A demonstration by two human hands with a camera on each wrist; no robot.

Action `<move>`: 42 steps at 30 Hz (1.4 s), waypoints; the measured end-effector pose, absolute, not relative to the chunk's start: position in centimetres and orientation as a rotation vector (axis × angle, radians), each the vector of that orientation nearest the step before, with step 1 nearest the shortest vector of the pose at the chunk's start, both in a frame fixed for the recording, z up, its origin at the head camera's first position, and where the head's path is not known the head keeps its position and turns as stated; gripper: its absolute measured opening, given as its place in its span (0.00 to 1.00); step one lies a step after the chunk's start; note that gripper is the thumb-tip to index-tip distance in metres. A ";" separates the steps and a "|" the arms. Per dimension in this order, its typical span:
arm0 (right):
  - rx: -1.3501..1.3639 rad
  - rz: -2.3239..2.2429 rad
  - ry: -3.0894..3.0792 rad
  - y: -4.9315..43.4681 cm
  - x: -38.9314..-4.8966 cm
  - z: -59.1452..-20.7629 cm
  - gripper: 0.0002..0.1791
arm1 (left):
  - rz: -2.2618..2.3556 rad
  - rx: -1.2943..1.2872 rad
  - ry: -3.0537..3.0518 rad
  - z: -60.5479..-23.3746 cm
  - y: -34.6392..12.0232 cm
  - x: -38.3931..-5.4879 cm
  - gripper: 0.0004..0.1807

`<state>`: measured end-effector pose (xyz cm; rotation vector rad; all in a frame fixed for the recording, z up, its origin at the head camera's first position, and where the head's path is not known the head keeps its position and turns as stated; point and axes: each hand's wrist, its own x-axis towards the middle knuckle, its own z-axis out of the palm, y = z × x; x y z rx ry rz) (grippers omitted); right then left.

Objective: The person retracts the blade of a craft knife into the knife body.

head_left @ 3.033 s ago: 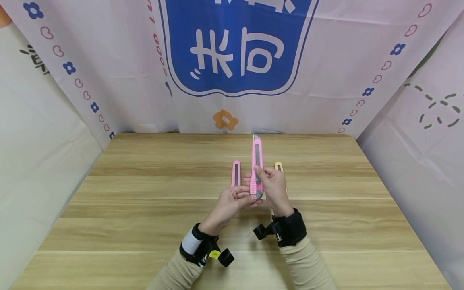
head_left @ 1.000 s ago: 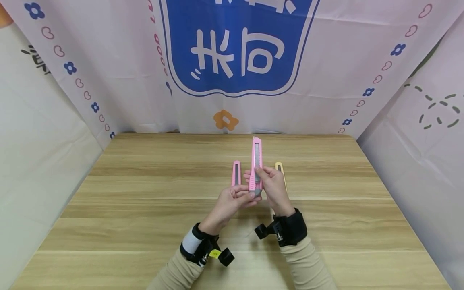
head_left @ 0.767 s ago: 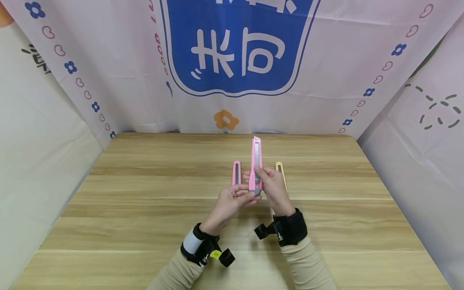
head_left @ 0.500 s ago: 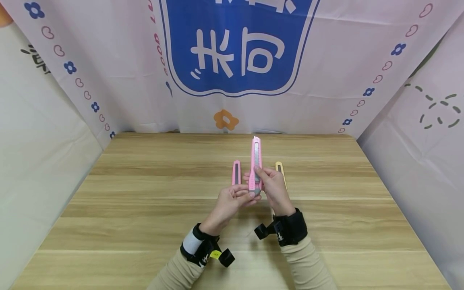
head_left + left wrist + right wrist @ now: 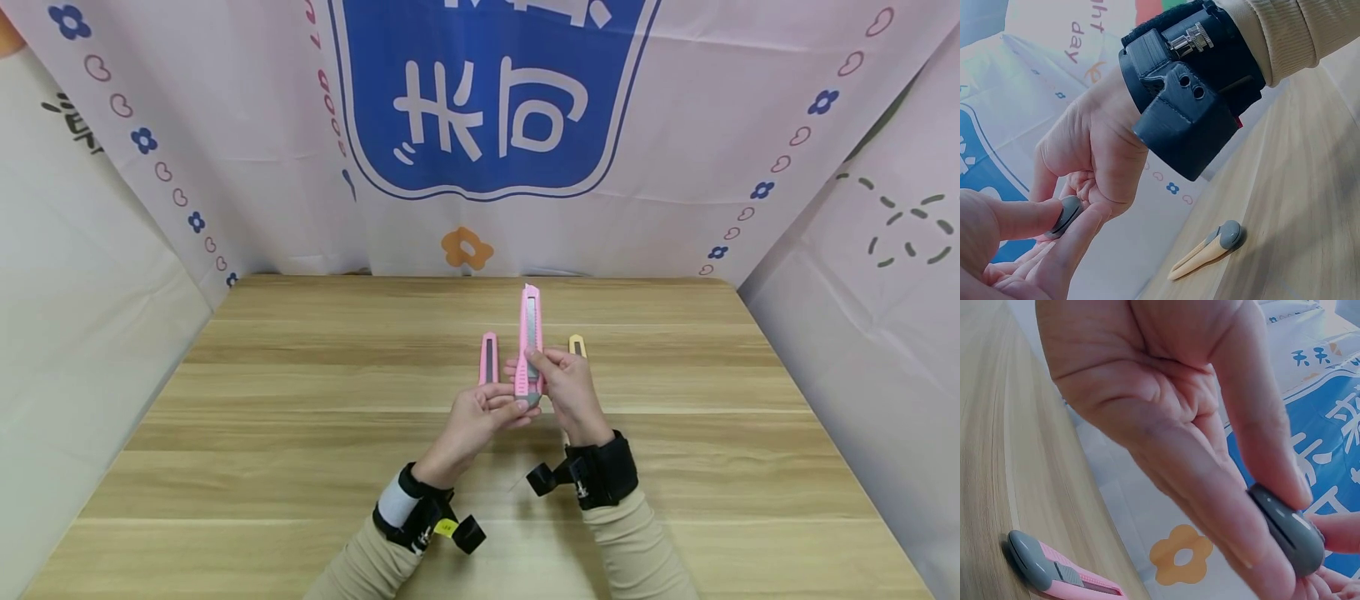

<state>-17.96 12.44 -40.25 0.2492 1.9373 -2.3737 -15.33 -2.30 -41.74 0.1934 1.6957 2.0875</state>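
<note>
A pink utility knife (image 5: 531,325) with a grey end stands upright between the two hands, above the table. My left hand (image 5: 480,417) pinches its grey end (image 5: 1067,215) between thumb and fingers. Higher up, my right hand (image 5: 572,392) grips the knife from the right side, its thumb on the front by the slot. No blade sticks out at the tip. A second pink utility knife (image 5: 489,358) lies on the table to the left, partly covered by my left hand. Behind my right hand lies a yellow utility knife (image 5: 577,344), mostly hidden there but showing in the left wrist view.
The wooden table (image 5: 300,467) reaches back to a white printed curtain (image 5: 262,167) with a blue badge. Pale cloths (image 5: 75,275) hang along both sides. Each wrist wears a black strap with a small camera (image 5: 468,533).
Three seconds ago a blade stuck out of the held knife's tip; by one second ago it has gone back inside. Since then, hands and knife have barely moved.
</note>
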 end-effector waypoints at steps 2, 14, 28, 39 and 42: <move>0.243 -2.375 1.941 12.4 -18.0 -40.3 0.16 | 2.088 0.198 1.692 -41.8 -2.3 -15.3 0.20; 0.259 -2.356 1.964 12.2 -17.9 -40.3 0.16 | 2.097 0.196 1.679 -41.9 -2.5 -15.4 0.19; 0.190 -2.388 1.926 12.3 -17.7 -40.2 0.17 | 2.106 0.198 1.670 -41.9 -2.4 -15.3 0.20; 0.164 -2.393 1.915 12.4 -17.6 -40.2 0.19 | 2.098 0.172 1.671 -41.8 -2.4 -15.5 0.20; 0.160 -2.383 1.926 12.4 -17.6 -40.2 0.19 | 2.096 0.171 1.678 -41.8 -2.4 -15.5 0.19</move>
